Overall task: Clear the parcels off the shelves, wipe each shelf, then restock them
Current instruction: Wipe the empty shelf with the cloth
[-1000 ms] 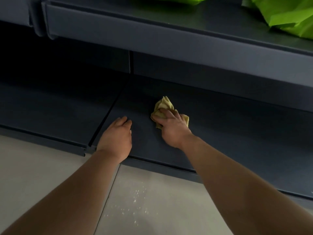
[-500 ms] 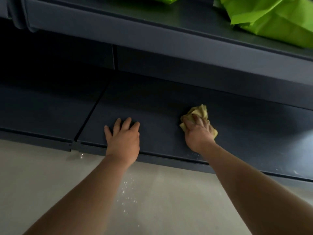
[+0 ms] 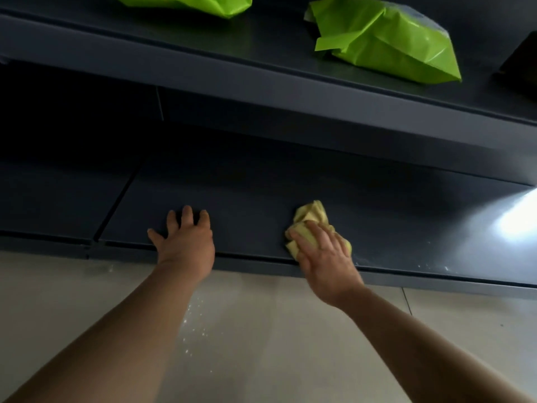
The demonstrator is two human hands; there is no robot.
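Observation:
The dark bottom shelf [image 3: 252, 205] lies bare in front of me. My right hand [image 3: 322, 254] presses a crumpled yellow cloth [image 3: 311, 216] flat against the shelf near its front edge, fingers fairly straight over the cloth. My left hand [image 3: 186, 237] rests flat on the same shelf to the left, fingers spread, holding nothing. On the shelf above [image 3: 261, 42] lie two bright green parcels, one at the right [image 3: 386, 39] and one cut off at the top [image 3: 189, 4].
A seam [image 3: 116, 199] splits the bottom shelf into two panels left of my left hand. Pale floor tiles [image 3: 261, 344] with white specks lie under my arms. A bright glare [image 3: 517, 216] sits on the shelf at far right. White dust [image 3: 421, 264] speckles the shelf's front right.
My right hand has slid the cloth to the right along the bottom shelf. My left hand shifted right too and spread its fingers flat. The view tilted up, showing more of the green parcels.

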